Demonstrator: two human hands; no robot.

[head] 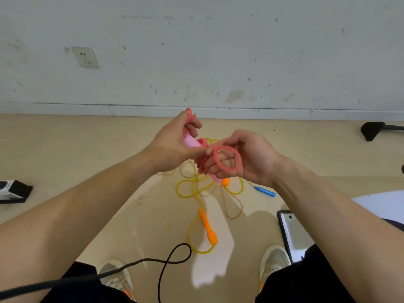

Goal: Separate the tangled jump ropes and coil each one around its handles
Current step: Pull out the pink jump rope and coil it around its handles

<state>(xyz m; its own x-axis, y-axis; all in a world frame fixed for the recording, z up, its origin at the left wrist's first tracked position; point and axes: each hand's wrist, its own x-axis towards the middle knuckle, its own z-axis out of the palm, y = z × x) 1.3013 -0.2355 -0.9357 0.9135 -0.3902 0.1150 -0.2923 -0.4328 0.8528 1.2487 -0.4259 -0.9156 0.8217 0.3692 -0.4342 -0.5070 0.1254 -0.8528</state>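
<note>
1. Pink jump rope (215, 157) is held up between both hands; the left hand (172, 145) grips its pink handles (191, 142), fingers curled tight.
2. The right hand (251, 156) has its fingers (227, 160) hooked through one loop.
3. Below the fingers, on the floor (87, 149), lie a yellow rope (181, 189), an orange handle (208, 229) and a blue handle (265, 191).

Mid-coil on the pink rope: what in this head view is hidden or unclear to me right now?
- Pink handle: head view, mostly covered by the left hand; a second cannot be confirmed.
- Pink rope: head view, wraps blur between the hands.
- Far orange handle: only its tip shows under the right hand.
- Yellow rope: crossings with the pale rope hidden behind both hands.
- Blue handle: its partner is out of sight.
</note>
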